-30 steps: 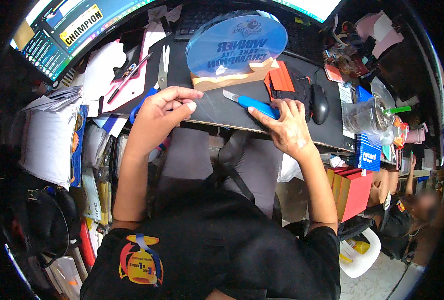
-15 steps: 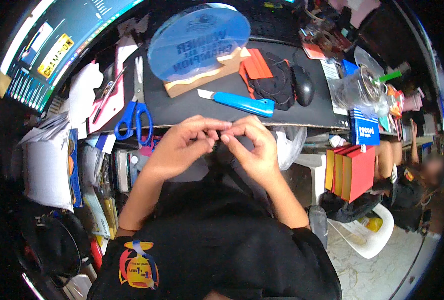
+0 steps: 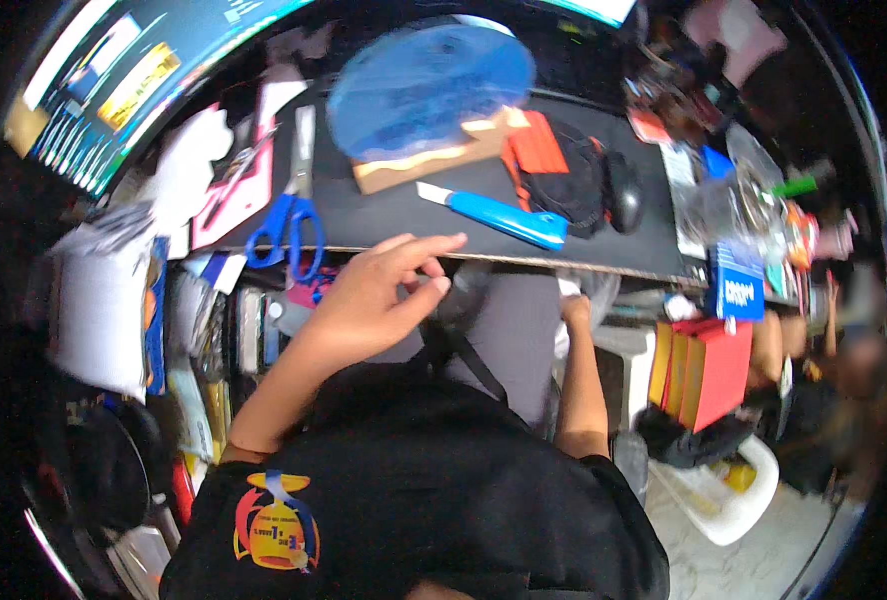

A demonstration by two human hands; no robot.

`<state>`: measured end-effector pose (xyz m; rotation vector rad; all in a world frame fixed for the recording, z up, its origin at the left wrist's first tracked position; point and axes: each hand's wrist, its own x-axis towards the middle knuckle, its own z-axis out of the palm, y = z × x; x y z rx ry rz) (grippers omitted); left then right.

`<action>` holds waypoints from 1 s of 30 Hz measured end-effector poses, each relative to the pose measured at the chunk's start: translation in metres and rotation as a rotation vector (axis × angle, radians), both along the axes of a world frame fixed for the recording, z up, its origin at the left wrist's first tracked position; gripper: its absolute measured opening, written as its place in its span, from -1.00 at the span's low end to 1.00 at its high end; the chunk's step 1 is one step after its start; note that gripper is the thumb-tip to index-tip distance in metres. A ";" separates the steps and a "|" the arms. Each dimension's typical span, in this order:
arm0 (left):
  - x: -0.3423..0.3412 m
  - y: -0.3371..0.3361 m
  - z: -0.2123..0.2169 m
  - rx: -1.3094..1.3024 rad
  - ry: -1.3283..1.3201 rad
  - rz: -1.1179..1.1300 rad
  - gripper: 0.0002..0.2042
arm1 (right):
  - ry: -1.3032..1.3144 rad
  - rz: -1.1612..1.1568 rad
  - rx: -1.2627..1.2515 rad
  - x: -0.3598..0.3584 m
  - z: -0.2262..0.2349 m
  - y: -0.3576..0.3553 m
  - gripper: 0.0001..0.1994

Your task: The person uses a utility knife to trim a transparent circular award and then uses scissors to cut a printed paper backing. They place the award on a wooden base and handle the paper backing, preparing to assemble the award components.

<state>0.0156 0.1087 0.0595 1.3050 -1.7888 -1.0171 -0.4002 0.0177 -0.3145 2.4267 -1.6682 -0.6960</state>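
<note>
The left hand (image 3: 379, 295) is raised just in front of the near edge of the black desk mat (image 3: 394, 215), its fingers loosely spread and its thumb and forefinger brought close together; whether something small is pinched between them cannot be told. The right hand (image 3: 574, 310) is lowered below the desk edge beside a pale crumpled bag (image 3: 589, 290), and its grip is hidden, so its state cannot be told. On the mat, well beyond the left fingertips, a blue-handled utility knife (image 3: 499, 215) is laid at a slant, blade end to the left. Blue-handled scissors (image 3: 289, 215) are laid at the mat's left end, handles toward the person. Behind the knife a round blue transparent plaque (image 3: 429, 85) on a wooden base is seen lying, with an orange card (image 3: 536, 145) and a black computer mouse (image 3: 624, 190) to its right. Red boxes (image 3: 709, 365) are stacked at the lower right.
</note>
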 end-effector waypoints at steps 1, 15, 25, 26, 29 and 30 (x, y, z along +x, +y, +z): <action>0.005 0.001 -0.001 0.027 -0.013 0.029 -0.62 | -0.316 -0.561 0.290 -0.002 -0.017 0.001 -0.83; 0.060 -0.053 -0.037 -0.186 0.225 0.536 -0.67 | -0.223 -0.415 0.336 -0.007 -0.041 -0.028 -0.75; 0.045 -0.061 -0.056 -0.286 0.227 0.599 -0.83 | -0.635 -0.760 -0.081 0.004 0.053 -0.016 -0.71; 0.044 -0.060 -0.056 -0.287 0.213 0.616 -0.84 | -0.648 -0.713 -0.100 0.009 0.068 -0.012 -0.72; 0.042 -0.060 -0.055 -0.305 0.183 0.651 -0.86 | -0.638 -0.665 -0.074 0.025 0.142 0.006 -0.73; 0.042 -0.061 -0.054 -0.320 0.182 0.653 -0.86 | -0.616 -0.662 -0.035 0.036 0.172 0.017 -0.73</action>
